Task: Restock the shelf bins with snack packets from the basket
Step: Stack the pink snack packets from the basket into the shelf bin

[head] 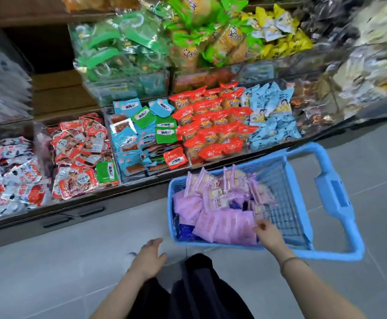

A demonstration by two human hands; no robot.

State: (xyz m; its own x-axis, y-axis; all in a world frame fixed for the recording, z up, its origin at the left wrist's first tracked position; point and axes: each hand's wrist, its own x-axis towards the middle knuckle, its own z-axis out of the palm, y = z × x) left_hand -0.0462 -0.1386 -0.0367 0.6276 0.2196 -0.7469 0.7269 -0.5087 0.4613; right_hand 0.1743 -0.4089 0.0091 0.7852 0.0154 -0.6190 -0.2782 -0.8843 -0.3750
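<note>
Right hand (267, 233) is dipped among purple snack packets (222, 224) in the blue basket (282, 199), grip not discernible. Left hand (150, 254) is held released. Slippery packets could be dropped if overgrabbed.

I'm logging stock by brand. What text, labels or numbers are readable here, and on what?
No text reads clearly.
Teal flat packets: white labels, characters too blurred.
Red pillow packets: lettering too blurred.
Purple packets in the blue plastic basket: print too small.
</note>
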